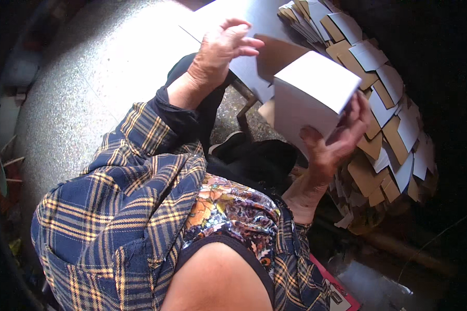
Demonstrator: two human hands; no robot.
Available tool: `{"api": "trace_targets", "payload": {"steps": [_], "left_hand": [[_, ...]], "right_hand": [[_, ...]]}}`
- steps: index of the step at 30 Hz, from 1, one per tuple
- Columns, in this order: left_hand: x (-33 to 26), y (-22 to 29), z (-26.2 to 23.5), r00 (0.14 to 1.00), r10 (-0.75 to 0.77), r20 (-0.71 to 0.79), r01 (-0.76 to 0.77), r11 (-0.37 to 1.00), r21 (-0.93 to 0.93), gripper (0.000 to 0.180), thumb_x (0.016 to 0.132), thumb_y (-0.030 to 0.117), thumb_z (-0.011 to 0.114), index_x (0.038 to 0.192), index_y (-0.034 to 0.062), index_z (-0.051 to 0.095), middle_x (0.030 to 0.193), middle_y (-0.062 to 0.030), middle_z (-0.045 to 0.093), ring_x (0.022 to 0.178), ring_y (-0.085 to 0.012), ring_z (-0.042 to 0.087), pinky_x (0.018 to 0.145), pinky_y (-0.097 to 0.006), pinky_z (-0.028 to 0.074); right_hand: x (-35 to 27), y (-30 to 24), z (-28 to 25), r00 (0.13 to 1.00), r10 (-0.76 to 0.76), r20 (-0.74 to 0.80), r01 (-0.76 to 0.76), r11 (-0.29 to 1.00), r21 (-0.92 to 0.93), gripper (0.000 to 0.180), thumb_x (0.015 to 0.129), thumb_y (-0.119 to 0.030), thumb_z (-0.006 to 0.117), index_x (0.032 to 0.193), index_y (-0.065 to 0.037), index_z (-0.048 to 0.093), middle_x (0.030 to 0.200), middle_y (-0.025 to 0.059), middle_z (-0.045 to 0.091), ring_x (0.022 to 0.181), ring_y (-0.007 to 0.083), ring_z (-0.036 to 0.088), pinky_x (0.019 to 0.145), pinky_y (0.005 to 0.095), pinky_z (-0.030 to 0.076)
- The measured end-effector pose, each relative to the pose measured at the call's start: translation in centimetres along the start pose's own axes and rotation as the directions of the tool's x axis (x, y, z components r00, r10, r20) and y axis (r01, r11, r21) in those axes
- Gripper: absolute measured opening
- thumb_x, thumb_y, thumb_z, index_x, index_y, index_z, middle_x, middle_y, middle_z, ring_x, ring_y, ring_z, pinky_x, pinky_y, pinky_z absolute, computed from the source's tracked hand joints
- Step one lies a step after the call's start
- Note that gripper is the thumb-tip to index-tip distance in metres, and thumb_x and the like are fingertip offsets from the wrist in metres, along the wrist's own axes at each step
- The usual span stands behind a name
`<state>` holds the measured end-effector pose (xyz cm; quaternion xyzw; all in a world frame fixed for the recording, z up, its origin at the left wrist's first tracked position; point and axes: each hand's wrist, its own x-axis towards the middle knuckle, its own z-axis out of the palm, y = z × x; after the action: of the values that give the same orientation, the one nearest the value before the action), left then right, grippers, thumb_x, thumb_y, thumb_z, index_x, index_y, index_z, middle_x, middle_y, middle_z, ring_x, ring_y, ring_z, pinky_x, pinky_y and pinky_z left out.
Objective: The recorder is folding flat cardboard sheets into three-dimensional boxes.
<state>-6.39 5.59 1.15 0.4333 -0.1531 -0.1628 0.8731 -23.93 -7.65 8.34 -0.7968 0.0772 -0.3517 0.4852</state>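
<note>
while right hand [333, 139] clamps white box [311, 96], left hand [220, 49] hovers, fingers loosely curled, over flat sheet [254, 23]

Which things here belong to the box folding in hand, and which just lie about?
In hand:
- white folded box, held by right hand
- flat sheet under left hand
- heap of flat box blanks

Lying about:
- red booklet
- speckled floor

Probably box-folding workshop: stacked flat cardboard blanks [379, 103], speckled floor [88, 78].
</note>
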Motion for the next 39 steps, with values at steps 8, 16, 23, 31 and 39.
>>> {"api": "trace_targets", "payload": {"steps": [8,16,23,31,39], "left_hand": [[-1.1,0.3,1.8,0.878,-0.253,0.407,0.173,0.960,0.222,0.033,0.094,0.023,0.051,0.114,-0.0019,0.059,0.105,-0.0123,0.064,0.097,-0.0173,0.061,0.085,-0.029,0.048],[-0.6,0.3,0.8,0.798,-0.288,0.529,0.399,0.911,-0.106,0.044,0.093,0.030,0.060,0.125,0.0014,0.052,0.111,-0.0098,0.062,0.097,-0.0111,0.059,0.084,-0.028,0.050],[0.5,1.6,2.2,0.854,-0.165,0.493,-0.070,0.903,0.424,0.044,0.090,0.034,0.062,0.116,-0.0010,0.057,0.100,-0.0113,0.064,0.090,-0.0203,0.064,0.081,-0.031,0.052],[3.5,-1.0,4.0,0.732,-0.379,0.566,-0.548,0.166,0.820,0.034,0.086,0.030,0.058,0.083,-0.0033,0.066,0.079,-0.0236,0.064,0.080,-0.0384,0.065,0.069,-0.043,0.051],[3.8,-2.8,6.2,0.608,-0.349,0.713,-0.699,0.190,0.689,0.023,0.082,0.024,0.060,0.083,0.0016,0.062,0.078,-0.0196,0.065,0.081,-0.0368,0.065,0.070,-0.044,0.051]], "right_hand": [[-1.0,3.0,0.2,0.995,-0.087,0.044,0.088,0.996,-0.010,0.111,0.063,-0.031,0.081,0.145,-0.006,0.010,0.142,0.0175,0.029,0.132,0.0313,0.034,0.111,0.0421,0.027],[-0.5,6.7,2.6,0.991,-0.113,-0.071,0.118,0.991,0.068,0.109,0.064,-0.037,0.084,0.143,-0.004,0.017,0.135,0.0167,0.036,0.128,0.0311,0.038,0.108,0.0438,0.031],[-1.7,16.5,6.6,0.999,0.027,0.046,-0.032,0.993,0.116,0.083,0.079,-0.019,0.071,0.142,-0.003,0.021,0.134,0.0173,0.041,0.126,0.0295,0.041,0.104,0.0403,0.038],[-1.9,15.8,6.5,0.878,0.467,-0.099,-0.397,0.829,0.393,0.073,0.082,0.003,0.056,0.145,-0.008,0.021,0.135,0.0160,0.038,0.124,0.0253,0.042,0.097,0.0360,0.043],[3.1,10.2,2.5,0.976,-0.217,-0.023,0.190,0.898,-0.397,0.063,0.088,-0.051,0.058,0.131,-0.006,0.048,0.133,0.0228,0.042,0.125,0.0376,0.042,0.104,0.0438,0.034]]}}
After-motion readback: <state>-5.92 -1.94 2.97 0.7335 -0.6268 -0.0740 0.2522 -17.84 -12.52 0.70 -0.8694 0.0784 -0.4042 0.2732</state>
